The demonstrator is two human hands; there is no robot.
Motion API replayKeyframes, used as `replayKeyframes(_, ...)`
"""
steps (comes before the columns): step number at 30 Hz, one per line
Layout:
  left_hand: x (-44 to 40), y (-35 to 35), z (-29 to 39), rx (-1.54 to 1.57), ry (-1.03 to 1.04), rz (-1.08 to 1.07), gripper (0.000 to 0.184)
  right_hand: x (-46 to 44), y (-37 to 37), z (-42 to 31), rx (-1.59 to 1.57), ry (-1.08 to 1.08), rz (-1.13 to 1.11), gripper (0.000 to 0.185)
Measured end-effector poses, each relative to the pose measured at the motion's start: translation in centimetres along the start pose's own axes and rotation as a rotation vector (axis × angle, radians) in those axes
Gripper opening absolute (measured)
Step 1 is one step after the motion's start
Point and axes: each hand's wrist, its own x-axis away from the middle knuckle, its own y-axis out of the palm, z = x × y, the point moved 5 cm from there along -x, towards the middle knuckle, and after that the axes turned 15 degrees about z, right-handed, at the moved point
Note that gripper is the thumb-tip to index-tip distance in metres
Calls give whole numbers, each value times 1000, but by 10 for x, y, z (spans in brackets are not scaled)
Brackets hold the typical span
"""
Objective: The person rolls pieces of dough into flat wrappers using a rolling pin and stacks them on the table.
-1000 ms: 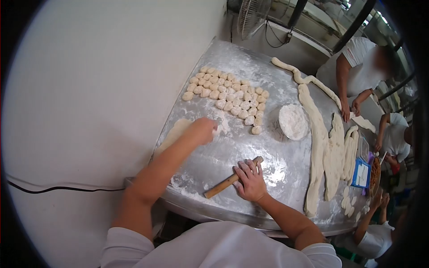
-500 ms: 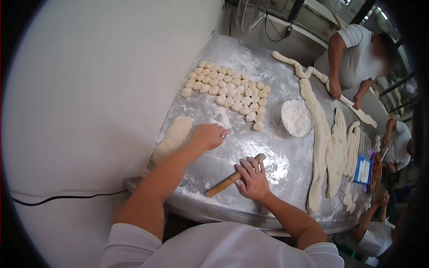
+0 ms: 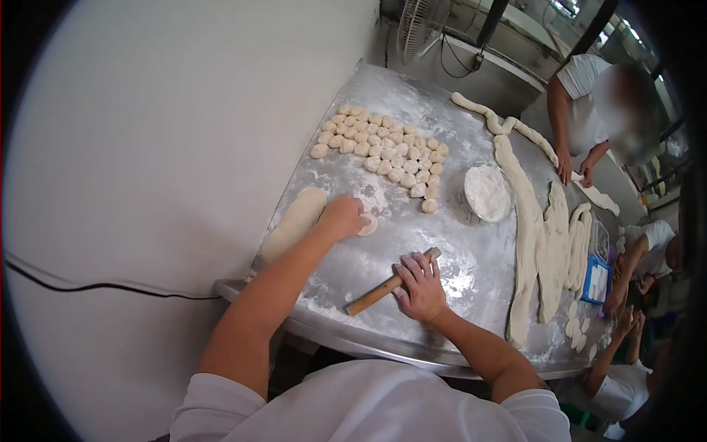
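My left hand is closed on the edge of a small flat dough disc at the table's left part. Just left of it lies a thick length of dough. My right hand rests over the upper part of a wooden rolling pin, its fingers closed round the wood. Beyond my hands, several small dough balls are packed in rows. A bowl of white flour stands to their right.
Long dough strips lie on the metal table at the right. Past them are a blue-framed box and small dough discs. Several people work along the far right edge. A wall borders the left; a fan stands behind.
A flat dough disc now shows at my left hand's fingers, which have moved slightly. My right hand stays on the rolling pin. A co-worker at the right has reached toward the blue-framed box.
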Motion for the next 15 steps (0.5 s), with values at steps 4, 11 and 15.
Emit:
replayKeyframes(4, 11, 6, 2, 230, -145, -262, 36, 6, 3, 4, 9, -22, -19, 61)
replayKeyframes(11, 68, -10, 25, 21, -47, -482, 37, -37, 23, -14, 146, 26, -75, 76)
replayKeyframes(15, 60, 16, 6, -54, 7, -375, 37, -126, 69, -10, 210, 206, -43, 81)
